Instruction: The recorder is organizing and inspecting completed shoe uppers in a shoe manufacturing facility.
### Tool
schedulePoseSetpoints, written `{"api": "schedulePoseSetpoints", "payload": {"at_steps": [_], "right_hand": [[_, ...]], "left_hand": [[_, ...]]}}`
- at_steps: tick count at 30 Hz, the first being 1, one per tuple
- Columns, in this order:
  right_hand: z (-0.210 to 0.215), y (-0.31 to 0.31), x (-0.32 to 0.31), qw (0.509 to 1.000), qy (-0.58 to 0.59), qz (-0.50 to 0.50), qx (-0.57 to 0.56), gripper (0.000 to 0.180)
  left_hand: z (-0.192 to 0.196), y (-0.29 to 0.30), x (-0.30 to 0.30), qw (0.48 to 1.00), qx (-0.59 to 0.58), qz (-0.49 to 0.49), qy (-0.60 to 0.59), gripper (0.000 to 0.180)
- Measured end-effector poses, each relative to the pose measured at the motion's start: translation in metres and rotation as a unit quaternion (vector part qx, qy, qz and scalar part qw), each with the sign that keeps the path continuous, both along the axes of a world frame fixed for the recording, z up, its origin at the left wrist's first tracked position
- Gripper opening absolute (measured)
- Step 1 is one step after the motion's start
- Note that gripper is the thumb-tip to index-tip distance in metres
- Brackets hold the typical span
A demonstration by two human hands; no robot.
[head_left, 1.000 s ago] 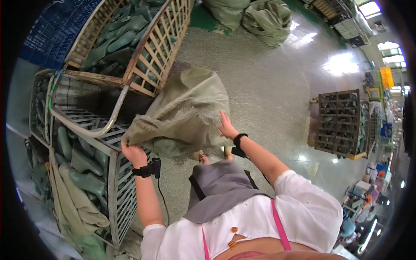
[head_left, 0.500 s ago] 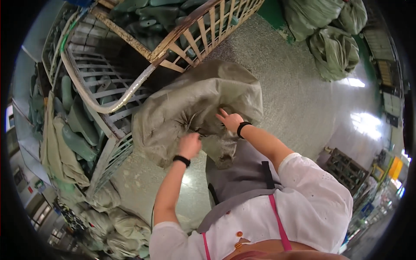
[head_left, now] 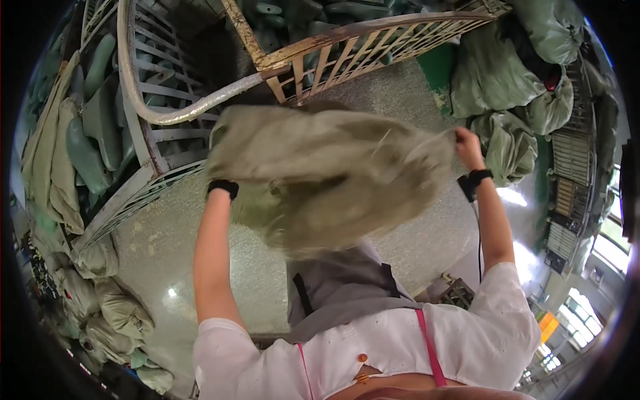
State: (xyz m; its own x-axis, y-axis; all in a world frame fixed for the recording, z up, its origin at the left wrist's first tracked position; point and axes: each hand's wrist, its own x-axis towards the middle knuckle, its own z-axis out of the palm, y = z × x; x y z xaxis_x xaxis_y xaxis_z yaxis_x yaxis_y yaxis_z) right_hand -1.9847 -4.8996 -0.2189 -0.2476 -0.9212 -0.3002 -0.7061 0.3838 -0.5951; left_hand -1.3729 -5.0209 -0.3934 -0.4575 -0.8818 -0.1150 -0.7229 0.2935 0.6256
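Note:
A large grey-beige woven sack is stretched between my two arms, blurred by motion. My right hand is closed on its right end and pulls a corner of the cloth out sideways. At the sack's left end my left arm reaches up to a black wristband. Beyond that band, the cloth hides my left hand and its fingers. The sack sags in the middle, above my grey apron.
A rusty slatted cage cart full of grey-green moulded pieces stands ahead. To the left is another metal cage, with similar pieces beside it. Filled sacks stand at the far right; more sacks lie at the lower left.
My hands have moved apart, the right one outward to the right and the left one further left. The bunched sack is now spread wide and swinging. The view has shifted too.

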Motion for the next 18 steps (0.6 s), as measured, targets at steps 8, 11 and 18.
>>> {"api": "schedulePoseSetpoints", "payload": {"at_steps": [8, 11, 18], "right_hand": [[-0.014, -0.012, 0.148, 0.961, -0.132, 0.059, -0.237, 0.032], [-0.034, -0.056, 0.245, 0.893, 0.065, 0.381, -0.231, 0.044], [-0.154, -0.034, 0.178, 0.892, 0.178, 0.396, 0.128, 0.036]], "left_hand": [[0.014, 0.03, -0.176, 0.968, 0.182, -0.12, -0.122, 0.057], [-0.024, 0.062, -0.162, 0.948, 0.115, -0.142, -0.261, 0.056], [0.006, 0.079, -0.129, 0.977, 0.206, -0.013, -0.047, 0.077]]}}
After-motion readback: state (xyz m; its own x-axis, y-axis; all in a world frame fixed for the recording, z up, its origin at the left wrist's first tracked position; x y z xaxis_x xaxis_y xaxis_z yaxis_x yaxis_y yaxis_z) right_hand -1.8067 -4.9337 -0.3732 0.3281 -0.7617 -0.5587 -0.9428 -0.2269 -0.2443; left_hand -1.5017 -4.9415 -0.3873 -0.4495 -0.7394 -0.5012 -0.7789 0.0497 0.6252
